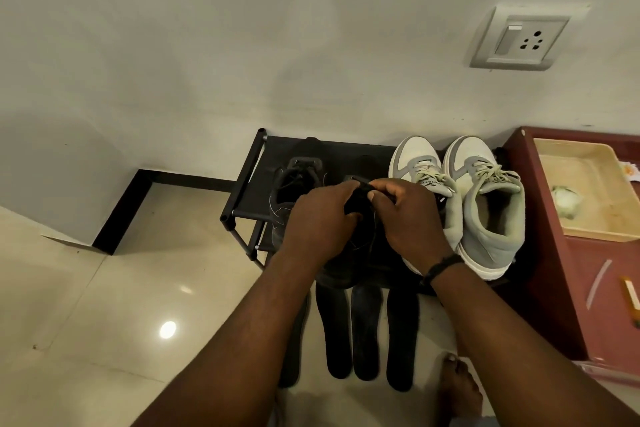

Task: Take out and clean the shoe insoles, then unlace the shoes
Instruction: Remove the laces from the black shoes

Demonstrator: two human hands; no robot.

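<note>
With four dark insoles laid out below the wrists, a black shoe's lace is pinched between left hand and right hand, grey sneakers beside the right hand left laced

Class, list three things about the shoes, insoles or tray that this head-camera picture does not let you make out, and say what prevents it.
- Black shoe, head view: both hands cover its lacing.
- Leftmost insole: the left forearm hides most of it.
- Pale lump in the beige tray: too blurred to identify.
</note>
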